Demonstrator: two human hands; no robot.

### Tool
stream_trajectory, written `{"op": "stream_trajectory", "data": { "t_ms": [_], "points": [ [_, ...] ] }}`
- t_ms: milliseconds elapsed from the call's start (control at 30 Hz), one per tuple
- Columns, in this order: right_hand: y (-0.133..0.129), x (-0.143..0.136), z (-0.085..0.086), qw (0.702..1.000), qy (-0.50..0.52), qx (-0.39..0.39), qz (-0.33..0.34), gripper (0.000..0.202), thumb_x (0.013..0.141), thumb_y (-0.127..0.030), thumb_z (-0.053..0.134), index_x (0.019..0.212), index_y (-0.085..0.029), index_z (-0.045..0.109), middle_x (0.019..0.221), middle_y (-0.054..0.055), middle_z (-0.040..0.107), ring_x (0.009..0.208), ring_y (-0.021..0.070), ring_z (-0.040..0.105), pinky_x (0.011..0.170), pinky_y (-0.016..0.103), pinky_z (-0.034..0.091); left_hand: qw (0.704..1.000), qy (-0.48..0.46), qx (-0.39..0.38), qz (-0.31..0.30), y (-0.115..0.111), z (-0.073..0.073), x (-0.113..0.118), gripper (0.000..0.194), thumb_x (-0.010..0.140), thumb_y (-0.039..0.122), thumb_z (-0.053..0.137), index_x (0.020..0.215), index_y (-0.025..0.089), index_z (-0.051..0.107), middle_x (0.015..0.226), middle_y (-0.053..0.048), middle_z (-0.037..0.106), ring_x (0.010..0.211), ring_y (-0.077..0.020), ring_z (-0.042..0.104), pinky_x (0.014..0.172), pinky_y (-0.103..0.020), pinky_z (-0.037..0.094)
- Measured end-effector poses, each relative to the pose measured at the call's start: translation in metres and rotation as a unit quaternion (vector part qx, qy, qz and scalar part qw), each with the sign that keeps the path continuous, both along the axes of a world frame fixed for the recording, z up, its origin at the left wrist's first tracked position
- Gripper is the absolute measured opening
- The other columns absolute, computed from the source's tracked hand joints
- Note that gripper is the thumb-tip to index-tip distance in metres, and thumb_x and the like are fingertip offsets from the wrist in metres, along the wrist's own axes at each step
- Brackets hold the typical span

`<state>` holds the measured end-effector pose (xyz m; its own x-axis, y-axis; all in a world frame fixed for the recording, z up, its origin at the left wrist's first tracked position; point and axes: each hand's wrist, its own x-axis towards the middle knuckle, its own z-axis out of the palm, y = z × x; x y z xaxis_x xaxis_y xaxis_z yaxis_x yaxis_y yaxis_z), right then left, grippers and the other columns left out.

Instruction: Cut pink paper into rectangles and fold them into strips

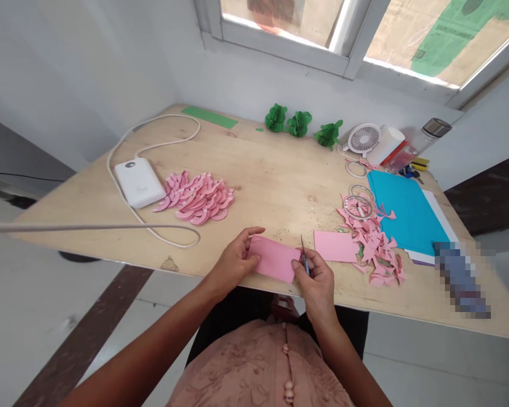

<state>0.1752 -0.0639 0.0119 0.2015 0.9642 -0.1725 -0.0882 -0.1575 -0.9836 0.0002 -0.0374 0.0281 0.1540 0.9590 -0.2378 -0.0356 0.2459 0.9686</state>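
Between my two hands, over the table's front edge, is a pink rectangle of paper [275,259]. My left hand [237,257] pinches its left end, thumb on top. At the right end the thumb of my right hand [317,277] presses on the paper, while dark-bladed scissors [304,257] sit in the same hand, tips pointing away from me. Their handles are mostly hidden by my fingers. Just right of that hand lies another pink sheet [334,246]. A heap of cut pink petal shapes [201,196] lies to the left.
Pink scraps [375,240] spread on the right, near blue sheets [407,209] and a blurred object [462,280]. A white power bank [139,182] with a looping cable stands left. Green paper bunches [297,123], a small fan [363,139] and a bottle [424,138] line the back.
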Motion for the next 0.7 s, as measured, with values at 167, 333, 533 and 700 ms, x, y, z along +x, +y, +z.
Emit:
{"op": "stream_trajectory", "data": {
  "t_ms": [167,333,533,700],
  "points": [
    [0.0006,-0.0004,0.0033,0.999,0.031,-0.014,-0.022,0.033,0.067,-0.033,0.075,0.095,-0.018,0.065,0.084,0.002,0.069,0.074,0.0147,0.062,0.068,0.026,0.048,0.996,-0.073,-0.057,-0.021,0.0029,0.0016,-0.0039,0.063,0.064,0.024,0.069,0.124,0.019,0.049,0.086,0.000,0.062,0.070,-0.0115,0.055,0.063,-0.022,0.041],
    [0.0012,-0.0002,0.0009,0.999,0.013,-0.017,-0.025,0.032,0.068,-0.032,0.073,0.094,-0.018,0.065,0.080,0.002,0.068,0.067,0.0128,0.058,0.062,0.024,0.045,0.994,-0.079,-0.070,-0.009,0.0029,0.0005,-0.0050,0.056,0.064,0.031,0.075,0.115,0.019,0.055,0.083,-0.001,0.063,0.070,-0.0121,0.055,0.063,-0.023,0.041],
    [0.0013,0.0015,-0.0032,1.000,-0.006,-0.017,-0.014,0.033,0.068,-0.033,0.073,0.096,-0.017,0.064,0.072,0.000,0.064,0.063,0.0126,0.055,0.055,0.023,0.040,0.996,-0.042,-0.054,0.053,0.0046,0.0000,-0.0021,0.033,0.070,0.047,0.071,0.078,0.017,0.060,0.068,0.003,0.054,0.060,-0.0091,0.045,0.054,-0.019,0.033],
    [0.0008,0.0017,-0.0039,1.000,-0.005,-0.018,-0.009,0.036,0.068,-0.032,0.072,0.100,-0.017,0.063,0.073,0.000,0.064,0.064,0.0128,0.055,0.054,0.023,0.040,0.996,-0.030,-0.046,0.071,0.0066,-0.0024,-0.0018,0.035,0.069,0.050,0.069,0.068,0.016,0.061,0.062,0.004,0.051,0.056,-0.0085,0.040,0.052,-0.020,0.030]
  ]
}}
